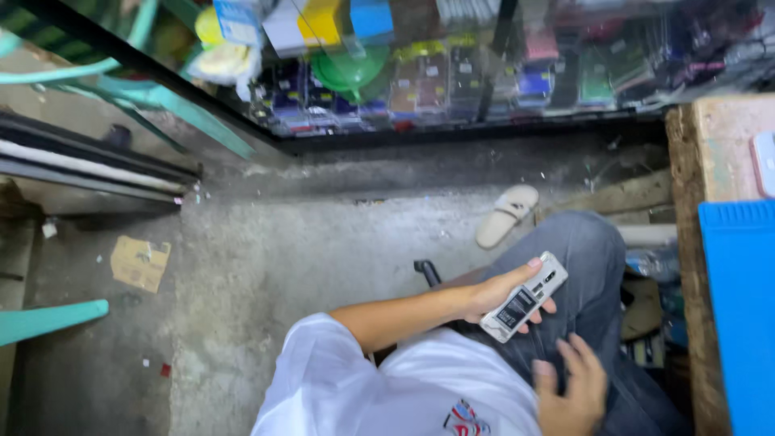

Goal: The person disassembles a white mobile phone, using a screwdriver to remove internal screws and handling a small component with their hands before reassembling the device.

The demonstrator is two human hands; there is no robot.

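Here we go, looking straight down: the left hand (496,295) has the phone (525,297) lying across it, back side up. The cover looks to be off, with what seems to be a dark-labelled battery showing (the picture is soft, so call that likely rather than certain). The thumb (534,263) is pressed on the phone's far edge, and the other fingers are curled underneath, their tips just showing at the near edge. So it's a clamp grip, not a pinch.

The right hand (571,387) holds nothing. Its fingers are loosely spread and pointing up toward the phone, close below it but not touching, above the jeans (593,250).

As I read it, this is the holding-and-looking stage: one hand steadies the phone, the other waits. Any work on that bared back calls for the left fingers to hold firm while the right fingertips come in from just below.

Beyond the thumb a pale sandal (507,215) lies on the concrete. Out past the knuckles is a wooden bench (686,242) with a blue mat (739,315).
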